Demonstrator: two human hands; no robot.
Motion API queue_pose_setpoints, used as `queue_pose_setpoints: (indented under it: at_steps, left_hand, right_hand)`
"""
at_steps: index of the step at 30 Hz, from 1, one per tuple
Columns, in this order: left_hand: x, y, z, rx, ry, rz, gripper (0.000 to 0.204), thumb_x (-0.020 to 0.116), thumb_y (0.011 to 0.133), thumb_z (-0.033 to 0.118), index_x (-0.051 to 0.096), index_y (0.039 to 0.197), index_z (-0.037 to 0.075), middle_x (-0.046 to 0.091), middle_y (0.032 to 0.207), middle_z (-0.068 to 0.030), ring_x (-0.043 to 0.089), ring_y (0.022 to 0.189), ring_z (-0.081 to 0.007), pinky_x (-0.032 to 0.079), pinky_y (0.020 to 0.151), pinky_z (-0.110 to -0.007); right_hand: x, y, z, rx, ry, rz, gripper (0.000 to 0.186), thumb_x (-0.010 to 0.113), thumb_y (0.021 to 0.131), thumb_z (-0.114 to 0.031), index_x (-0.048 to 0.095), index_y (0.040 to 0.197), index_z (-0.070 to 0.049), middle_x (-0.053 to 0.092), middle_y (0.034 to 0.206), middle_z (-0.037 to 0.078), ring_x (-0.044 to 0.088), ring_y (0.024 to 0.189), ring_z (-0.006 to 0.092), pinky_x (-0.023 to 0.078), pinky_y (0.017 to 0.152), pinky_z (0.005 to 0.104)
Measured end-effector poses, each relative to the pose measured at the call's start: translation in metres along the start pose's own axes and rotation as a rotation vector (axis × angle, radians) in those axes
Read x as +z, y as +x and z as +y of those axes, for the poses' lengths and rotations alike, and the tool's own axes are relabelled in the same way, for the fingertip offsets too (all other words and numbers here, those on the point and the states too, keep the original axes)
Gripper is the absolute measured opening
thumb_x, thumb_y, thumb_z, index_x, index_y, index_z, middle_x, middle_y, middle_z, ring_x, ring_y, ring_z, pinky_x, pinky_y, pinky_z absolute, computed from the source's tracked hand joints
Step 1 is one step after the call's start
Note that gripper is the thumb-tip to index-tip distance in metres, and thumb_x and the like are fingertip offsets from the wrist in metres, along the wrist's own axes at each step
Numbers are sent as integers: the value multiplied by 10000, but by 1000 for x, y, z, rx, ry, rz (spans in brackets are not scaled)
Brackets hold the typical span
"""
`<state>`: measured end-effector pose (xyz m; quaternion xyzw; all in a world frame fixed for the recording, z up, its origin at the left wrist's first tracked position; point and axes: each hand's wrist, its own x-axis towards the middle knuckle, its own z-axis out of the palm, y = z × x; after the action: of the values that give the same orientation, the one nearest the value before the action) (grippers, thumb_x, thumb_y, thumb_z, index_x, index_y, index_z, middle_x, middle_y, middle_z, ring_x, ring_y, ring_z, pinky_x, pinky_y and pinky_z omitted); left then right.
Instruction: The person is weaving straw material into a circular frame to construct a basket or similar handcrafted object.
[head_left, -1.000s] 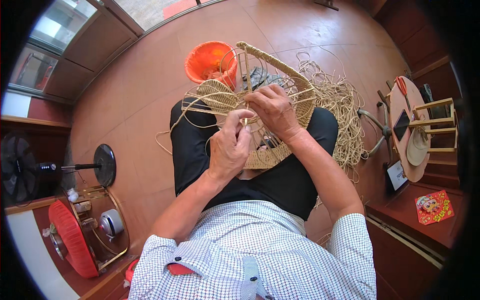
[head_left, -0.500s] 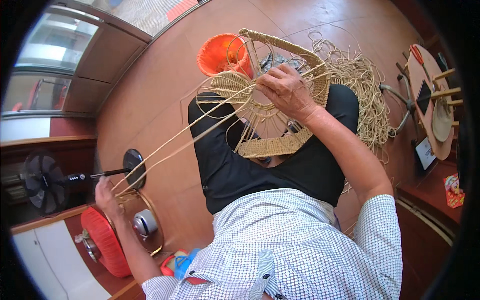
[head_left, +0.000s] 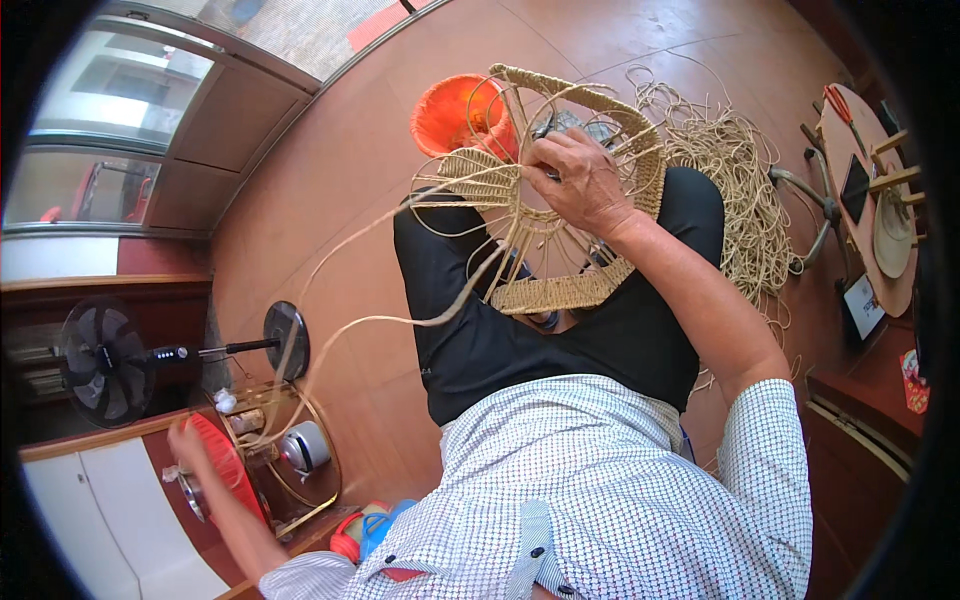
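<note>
Now the tan, part-woven rod frame (head_left: 565, 292) over the black-trousered knees (head_left: 690, 225) is pinched by the right hand (head_left: 580, 182), woven bands (head_left: 475, 175) seemingly done but thin spokes (head_left: 545, 235) left bare, while loose beige cord (head_left: 440, 320) is trailed toward the blurred left hand (head_left: 188, 445), grip untellable.

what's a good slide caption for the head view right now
Right grip on a part-woven frame, left grip blurred far out, slack cords trailing left, cord heap at right.

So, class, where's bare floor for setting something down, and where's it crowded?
Brown floor lies bare between the glass-paned brown door and the round orange bucket. Crowded: right of the black-trousered right knee, under heaped tan cord.
</note>
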<state>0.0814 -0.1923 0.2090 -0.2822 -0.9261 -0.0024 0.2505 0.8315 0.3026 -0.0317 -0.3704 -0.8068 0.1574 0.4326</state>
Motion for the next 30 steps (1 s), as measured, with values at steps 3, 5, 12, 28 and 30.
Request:
queue_pose_setpoints:
  at_steps: [3, 5, 12, 28, 30]
  left_hand:
    - [37, -118, 287, 239, -793, -272, 222, 703, 1065, 87, 786, 1243, -16, 783, 1195, -112, 721, 1123, -195, 554, 1031, -343]
    - [-3, -207, 416, 411, -996, -481, 260, 739, 1039, 89, 761, 1284, 5, 760, 1189, -90, 722, 1116, -201, 560, 1018, -359]
    - [-18, -327, 541, 1038, -869, -332, 486, 808, 942, 93, 684, 1412, 75, 754, 1220, -118, 717, 1090, -306, 506, 995, -434]
    - [51, -133, 281, 511, 337, -305, 224, 745, 978, 249, 769, 1118, 76, 797, 1112, -212, 757, 1013, -458, 591, 888, -597]
    - [23, -162, 361, 635, -289, -179, 252, 717, 1024, 151, 759, 1236, 22, 773, 1191, -215, 740, 1101, -421, 591, 939, -523]
  right_hand:
    - [-3, 3, -6, 86, 5, -75, 93, 759, 950, -207, 713, 985, -133, 713, 918, 41, 652, 897, 304, 539, 856, 458]
    - [0, 5, -10, 67, 9, -81, 88, 769, 948, -205, 727, 997, -144, 710, 914, 41, 650, 895, 303, 536, 852, 459]
    - [7, 1, -11, 46, 4, -65, 71, 793, 972, -214, 780, 1026, -170, 705, 908, 38, 645, 902, 305, 533, 842, 459]
    - [4, -15, 19, -168, -124, 11, 146, 819, 895, -181, 770, 1024, -131, 700, 1041, 30, 662, 992, 269, 559, 916, 419]
    - [8, -10, 10, -184, -133, -23, 138, 821, 916, -199, 764, 1023, -135, 700, 1026, 40, 663, 992, 283, 559, 921, 437]
